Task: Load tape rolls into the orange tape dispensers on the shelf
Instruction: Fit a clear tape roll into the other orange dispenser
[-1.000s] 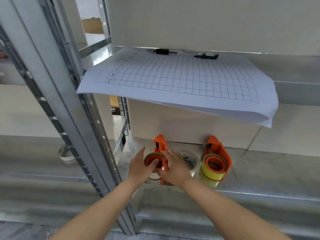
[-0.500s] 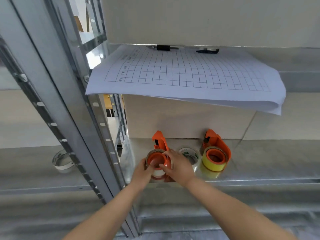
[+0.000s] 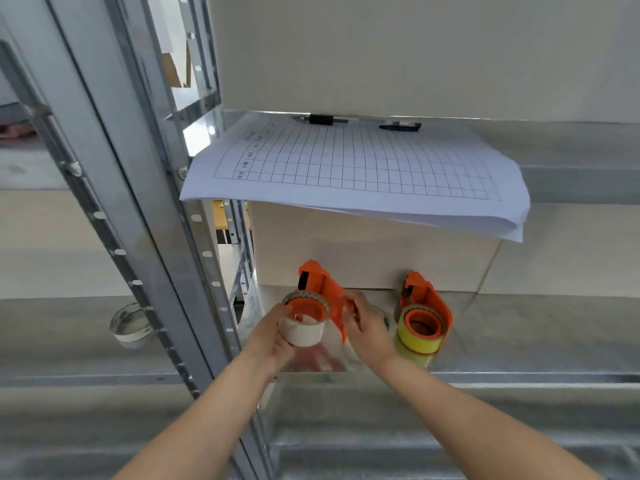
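On the metal shelf (image 3: 519, 327) stand two orange tape dispensers. The left dispenser (image 3: 320, 285) carries a whitish tape roll (image 3: 304, 332) around its orange hub. My left hand (image 3: 273, 336) grips that roll from the left and below. My right hand (image 3: 365, 329) holds the left dispenser's body from the right. The right dispenser (image 3: 427, 299) stands apart with a yellow tape roll (image 3: 417, 339) on its hub. A further roll lies between the dispensers, mostly hidden behind my right hand.
A stack of gridded paper sheets (image 3: 356, 174) overhangs the upper shelf, with two black pens (image 3: 320, 119) behind it. A slanted steel upright (image 3: 145, 237) crosses the left. Another tape roll (image 3: 130, 323) lies on the neighbouring shelf at left.
The left dispenser with the whitish roll has tilted toward me as both hands took a firmer hold. The view has shifted slightly downward.
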The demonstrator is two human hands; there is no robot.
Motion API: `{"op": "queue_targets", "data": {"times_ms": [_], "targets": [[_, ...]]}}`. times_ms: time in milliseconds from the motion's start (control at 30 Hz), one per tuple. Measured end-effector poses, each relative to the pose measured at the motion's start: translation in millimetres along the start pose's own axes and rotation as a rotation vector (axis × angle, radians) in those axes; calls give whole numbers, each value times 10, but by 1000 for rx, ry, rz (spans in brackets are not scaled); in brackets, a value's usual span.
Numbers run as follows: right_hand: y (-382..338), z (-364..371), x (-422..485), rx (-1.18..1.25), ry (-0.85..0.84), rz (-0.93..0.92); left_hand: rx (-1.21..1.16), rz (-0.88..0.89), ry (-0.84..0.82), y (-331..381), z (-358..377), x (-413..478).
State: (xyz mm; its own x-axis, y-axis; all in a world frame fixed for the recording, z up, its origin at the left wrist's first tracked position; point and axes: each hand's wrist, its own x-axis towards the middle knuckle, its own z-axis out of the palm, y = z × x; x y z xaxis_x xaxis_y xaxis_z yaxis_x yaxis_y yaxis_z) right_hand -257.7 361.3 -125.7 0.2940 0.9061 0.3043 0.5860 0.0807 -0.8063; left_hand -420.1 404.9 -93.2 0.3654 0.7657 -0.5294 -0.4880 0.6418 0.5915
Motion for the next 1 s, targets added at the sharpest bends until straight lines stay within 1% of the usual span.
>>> {"op": "queue_targets", "data": {"times_ms": [67, 133, 167, 233, 300, 367, 400, 467, 533, 567, 833, 1000], "targets": [[34, -29, 11, -56, -2, 9, 4, 55, 14, -9, 3, -7], [29, -41, 5, -101, -30, -55, -17, 87, 17, -33, -13, -10], [7, -47, 3, -133, -29, -114, -29, 100, 12, -42, -14, -13], [-104, -49, -9, -176, 14, -288, -52, 122, 1, -47, -13, -20], [-203, -13, -22, -177, 0, -440, -52, 141, -24, -46, -2, -33], [-262, 55, -59, -188, -49, -499, -56, 164, -59, -53, 12, -38], [-276, 93, -73, -183, -64, -488, -68, 180, -64, -56, 8, -36], [-277, 146, -89, -97, -106, -400, -118, 197, -60, -64, -14, -30], [-283, 163, -98, -7, -162, -306, -202, 169, -30, -70, -50, -20], [-280, 166, -96, -2, -175, -288, -229, 157, -4, -67, -67, -13], [-270, 153, -39, -6, -189, -325, -263, 136, 66, -50, -55, 15], [-225, 33, -13, 14, -128, -297, -223, 127, 68, -92, 99, 88]]}}
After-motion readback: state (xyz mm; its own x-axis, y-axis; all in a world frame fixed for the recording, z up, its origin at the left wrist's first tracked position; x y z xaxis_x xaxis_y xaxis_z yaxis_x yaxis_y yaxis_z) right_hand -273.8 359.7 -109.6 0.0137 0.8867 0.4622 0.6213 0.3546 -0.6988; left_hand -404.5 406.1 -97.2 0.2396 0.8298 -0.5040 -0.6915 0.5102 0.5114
